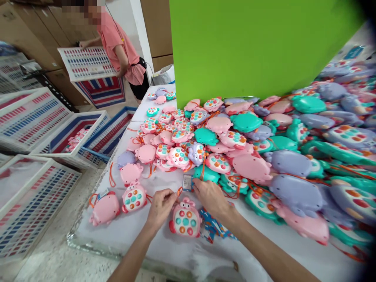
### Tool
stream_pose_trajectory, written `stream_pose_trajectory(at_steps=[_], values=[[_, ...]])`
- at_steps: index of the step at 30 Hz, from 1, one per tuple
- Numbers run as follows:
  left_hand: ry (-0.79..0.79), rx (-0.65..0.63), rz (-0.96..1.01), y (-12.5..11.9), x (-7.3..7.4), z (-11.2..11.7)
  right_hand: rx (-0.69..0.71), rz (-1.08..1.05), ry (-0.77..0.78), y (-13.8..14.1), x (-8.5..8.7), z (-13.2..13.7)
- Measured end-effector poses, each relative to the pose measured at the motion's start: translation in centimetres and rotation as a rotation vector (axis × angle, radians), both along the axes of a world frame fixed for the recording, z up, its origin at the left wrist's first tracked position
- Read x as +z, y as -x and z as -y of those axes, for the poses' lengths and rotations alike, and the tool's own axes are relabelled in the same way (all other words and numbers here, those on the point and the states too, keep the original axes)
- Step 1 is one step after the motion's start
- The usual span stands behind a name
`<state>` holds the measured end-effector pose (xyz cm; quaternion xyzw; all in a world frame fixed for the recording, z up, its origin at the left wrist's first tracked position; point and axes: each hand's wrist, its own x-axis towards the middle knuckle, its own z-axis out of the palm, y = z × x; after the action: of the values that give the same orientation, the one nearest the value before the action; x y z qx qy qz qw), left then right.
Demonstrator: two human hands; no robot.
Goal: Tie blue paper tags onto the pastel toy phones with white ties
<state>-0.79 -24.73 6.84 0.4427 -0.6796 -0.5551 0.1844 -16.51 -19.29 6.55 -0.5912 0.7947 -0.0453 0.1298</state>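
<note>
A pink pig-shaped toy [185, 219] with coloured buttons lies face up on the white table [141, 235], close to the near edge. My left hand [161, 206] is just left of it, fingers pinched on the toy's orange cord [179, 191]. My right hand [210, 197] is just right of the toy's top, fingers curled at a small printed tag [187, 182] on the cord. A blue patterned card or bag [214, 227] lies under my right wrist.
A large heap of pink, teal and purple toys [264, 156] covers the table's middle and right. A green board [249, 43] stands behind it. White crates [35, 117] with red and blue sides sit on the floor at left. A person in a pink shirt [123, 51] holds a crate.
</note>
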Motion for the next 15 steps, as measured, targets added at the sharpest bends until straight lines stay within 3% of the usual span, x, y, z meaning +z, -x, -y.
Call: stream_pose_trajectory(at_steps=[15], values=[[-0.003, -0.010, 0.005, -1.5, -1.5, -0.1, 0.094, -0.199, -0.075, -1.5, -0.1, 1.4]])
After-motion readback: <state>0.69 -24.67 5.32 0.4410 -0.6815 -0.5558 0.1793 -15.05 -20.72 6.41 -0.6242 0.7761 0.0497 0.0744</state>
